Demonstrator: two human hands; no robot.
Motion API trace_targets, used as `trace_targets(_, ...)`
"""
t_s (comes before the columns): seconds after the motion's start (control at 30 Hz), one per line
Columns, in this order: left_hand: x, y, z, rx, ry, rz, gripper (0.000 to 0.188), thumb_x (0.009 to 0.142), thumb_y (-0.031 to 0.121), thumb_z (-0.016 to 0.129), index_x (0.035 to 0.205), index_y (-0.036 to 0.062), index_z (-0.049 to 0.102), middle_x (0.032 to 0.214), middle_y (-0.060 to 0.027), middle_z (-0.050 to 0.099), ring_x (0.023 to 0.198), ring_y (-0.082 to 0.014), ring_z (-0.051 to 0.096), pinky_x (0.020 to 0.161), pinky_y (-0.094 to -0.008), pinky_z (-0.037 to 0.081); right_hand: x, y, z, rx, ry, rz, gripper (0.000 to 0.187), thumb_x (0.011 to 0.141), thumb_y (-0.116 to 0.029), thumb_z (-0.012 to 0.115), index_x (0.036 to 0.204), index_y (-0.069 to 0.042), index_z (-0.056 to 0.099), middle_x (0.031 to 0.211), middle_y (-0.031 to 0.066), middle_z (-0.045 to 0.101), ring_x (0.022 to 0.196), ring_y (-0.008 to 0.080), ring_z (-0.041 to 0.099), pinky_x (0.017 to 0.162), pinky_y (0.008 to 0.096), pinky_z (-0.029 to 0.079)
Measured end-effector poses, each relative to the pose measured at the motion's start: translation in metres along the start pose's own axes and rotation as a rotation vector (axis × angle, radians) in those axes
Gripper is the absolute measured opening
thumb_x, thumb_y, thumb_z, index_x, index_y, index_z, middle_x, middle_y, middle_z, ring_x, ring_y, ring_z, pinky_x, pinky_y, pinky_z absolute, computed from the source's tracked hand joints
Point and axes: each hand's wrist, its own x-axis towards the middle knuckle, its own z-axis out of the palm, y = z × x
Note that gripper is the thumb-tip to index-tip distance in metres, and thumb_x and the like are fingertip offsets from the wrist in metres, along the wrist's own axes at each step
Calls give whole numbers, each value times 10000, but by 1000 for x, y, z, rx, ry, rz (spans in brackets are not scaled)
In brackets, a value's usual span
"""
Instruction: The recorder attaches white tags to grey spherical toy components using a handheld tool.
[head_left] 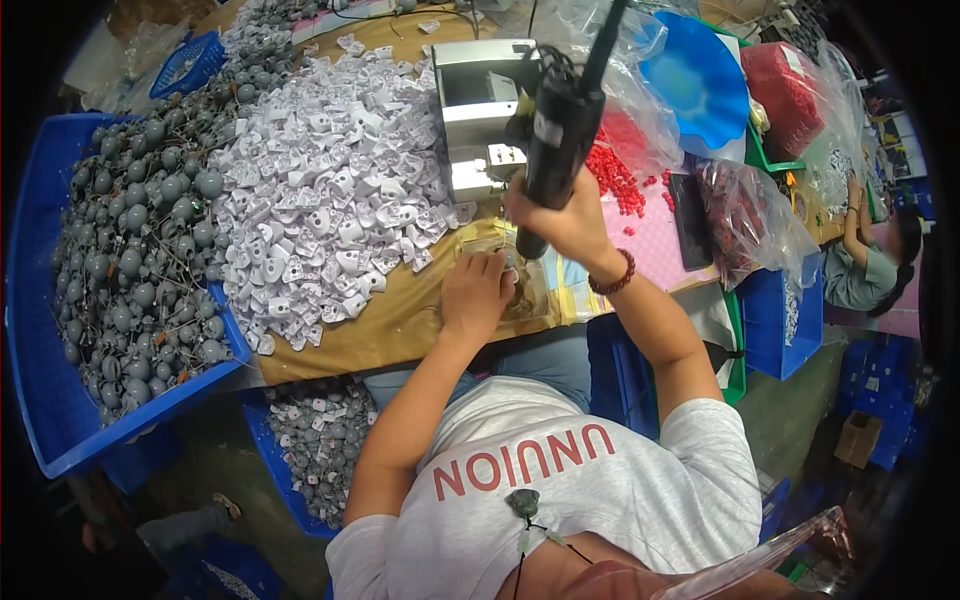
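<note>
My right hand (pixel 562 222) is wrapped round a black electric screwdriver (pixel 560 130), held upright with its lower end just above the table's near edge. Close beside that tip, my left hand (pixel 476 292) is closed, fingertips bent over a small piece that they mostly hide. Under both hands lies a yellowish, taped work spot (pixel 535 300). Just beyond it stands a metal box-shaped device (pixel 478 125) with an open front. A big heap of small white plastic parts (pixel 330 180) reaches almost to my left hand.
At the left, a blue tray (pixel 35 300) holds many grey ball-shaped parts (pixel 130 230) with wires. Small red parts (pixel 620 180), a dark flat phone-like object (pixel 690 222) and a blue wavy bowl (pixel 695 80) lie right. Another person (pixel 865 260) sits far right. Below, a bin (pixel 270 460) holds grey parts.
</note>
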Motion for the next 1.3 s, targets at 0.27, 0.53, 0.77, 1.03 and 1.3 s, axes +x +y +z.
trace_targets(0.27, -8, -4, 0, 25, -26, -17, 370, 754, 158, 743, 1110, 115, 651, 998, -38, 641, 1008, -262, 610, 779, -417, 515, -35, 18, 10, 17, 0, -96, 460, 834, 67, 699, 1239, 19, 486, 847, 44, 659, 717, 109, 629, 653, 264, 513)
trace_targets(0.53, -9, -1, 4, 33, -15, -47, 315, 733, 153, 738, 1025, 108, 628, 988, -36, 635, 1004, -263, 610, 772, -417, 519, -38, 25, 14, 12, -27, -76, 332, 850, 63, 688, 1148, 21, 545, 831, 35, 652, 711, 100, 623, 630, 258, 502)
trace_targets(0.77, -9, 0, 4, 25, 8, -47, 314, 729, 154, 734, 1015, 104, 614, 978, -59, 621, 976, -275, 610, 760, -424, 521, -40, 21, 14, 9, -36, -171, 301, 825, 70, 692, 1095, 23, 565, 830, 42, 650, 687, 100, 610, 610, 256, 490)
trace_targets(1.03, -2, 6, -13, -52, -66, -80, 391, 715, 129, 733, 1085, 111, 609, 984, -76, 614, 962, -297, 598, 755, -435, 514, -66, 74, 5, -619, -183, -497, 323, 777, -111, 808, 1039, -31, 636, 856, 35, 629, 782, 139, 607, 755, 313, 506)
trace_targets(1.3, -6, 0, -5, -97, -9, -48, 384, 703, 104, 725, 1074, 123, 626, 965, -74, 613, 980, -299, 589, 773, -430, 512, -82, 104, 4, -342, -248, -385, 181, 815, -61, 702, 972, -78, 613, 854, 57, 573, 802, 260, 584, 763, 389, 473)
